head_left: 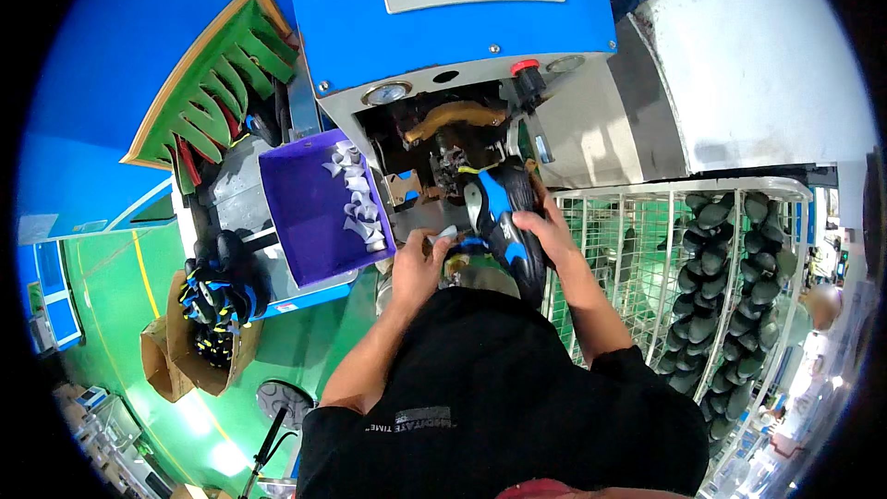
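In front of the machine, my right hand (549,229) grips a black and blue shoe (499,208) from its right side. The shoe stands roughly upright, its dark ridged sole facing right. Just left of it, my left hand (419,263) pinches a small whitish piece (448,233) between thumb and fingers. That piece looks like the curved white pieces (360,199) lying along the right side of a purple bin (305,222). Behind the shoe, the blue machine (453,37) has a dark opening with a brownish curved pad (457,117) inside. What lies beneath the shoe is partly hidden.
A red knob (525,67) and a gauge (386,93) sit on the machine front. At right stands a white wire rack (665,187) hung with black shoe-shaped forms (711,259). Blue and black shoes (222,291) and cardboard boxes (166,351) are at left, below a green slotted board (217,97).
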A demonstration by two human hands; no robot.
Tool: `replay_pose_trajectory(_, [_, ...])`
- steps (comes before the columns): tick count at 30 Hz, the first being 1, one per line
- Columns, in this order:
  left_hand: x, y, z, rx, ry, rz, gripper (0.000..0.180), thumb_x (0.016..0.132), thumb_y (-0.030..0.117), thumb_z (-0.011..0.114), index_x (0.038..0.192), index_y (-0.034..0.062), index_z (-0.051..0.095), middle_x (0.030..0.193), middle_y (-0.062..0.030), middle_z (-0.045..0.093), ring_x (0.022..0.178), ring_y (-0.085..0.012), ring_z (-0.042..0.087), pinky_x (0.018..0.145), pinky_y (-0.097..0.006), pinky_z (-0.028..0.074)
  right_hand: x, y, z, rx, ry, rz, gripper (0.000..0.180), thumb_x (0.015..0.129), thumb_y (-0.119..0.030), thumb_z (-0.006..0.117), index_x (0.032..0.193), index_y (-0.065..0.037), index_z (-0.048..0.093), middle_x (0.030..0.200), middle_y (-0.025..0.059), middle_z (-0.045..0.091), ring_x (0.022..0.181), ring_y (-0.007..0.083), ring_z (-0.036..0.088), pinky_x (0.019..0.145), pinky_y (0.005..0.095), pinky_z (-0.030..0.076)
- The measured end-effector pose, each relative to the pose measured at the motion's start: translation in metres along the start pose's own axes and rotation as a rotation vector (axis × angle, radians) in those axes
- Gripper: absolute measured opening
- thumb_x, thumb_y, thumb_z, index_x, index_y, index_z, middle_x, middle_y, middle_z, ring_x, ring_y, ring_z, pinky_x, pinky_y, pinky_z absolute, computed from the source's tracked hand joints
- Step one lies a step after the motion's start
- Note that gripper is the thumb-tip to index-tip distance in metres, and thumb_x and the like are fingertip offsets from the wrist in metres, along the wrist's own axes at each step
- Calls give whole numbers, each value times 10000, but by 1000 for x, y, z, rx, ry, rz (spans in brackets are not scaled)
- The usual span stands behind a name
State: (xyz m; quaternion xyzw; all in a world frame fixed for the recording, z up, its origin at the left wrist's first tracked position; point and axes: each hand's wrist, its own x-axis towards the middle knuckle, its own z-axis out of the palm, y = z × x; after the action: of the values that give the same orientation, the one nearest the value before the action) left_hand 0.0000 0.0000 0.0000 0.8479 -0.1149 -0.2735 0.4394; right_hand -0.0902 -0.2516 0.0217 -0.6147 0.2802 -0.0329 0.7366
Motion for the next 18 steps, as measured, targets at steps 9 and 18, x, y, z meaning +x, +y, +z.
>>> replay_pose_trajectory(9, [29, -43, -21, -128, 20, -79, 389, 935, 383, 729, 1035, 10, 687, 744, -127, 670, 669, -212, 611, 654, -376, 497, 79, -35, 59, -1039, 140, -62, 1148, 824, -414, 781, 1655, -75, 66, 1479, 348, 459, 1232, 486, 587, 1018, 494, 496])
replay_pose_trajectory(18, [50, -81, -62, -456, 322, -169, 369, 950, 336, 734, 1095, 0, 687, 740, -84, 656, 688, -131, 574, 663, -334, 497, 107, -19, 93, -1294, 187, -68, 1142, 887, -470, 730, 1653, -101, -33, 1473, 453, 384, 1057, 521, 672, 754, 504, 621])
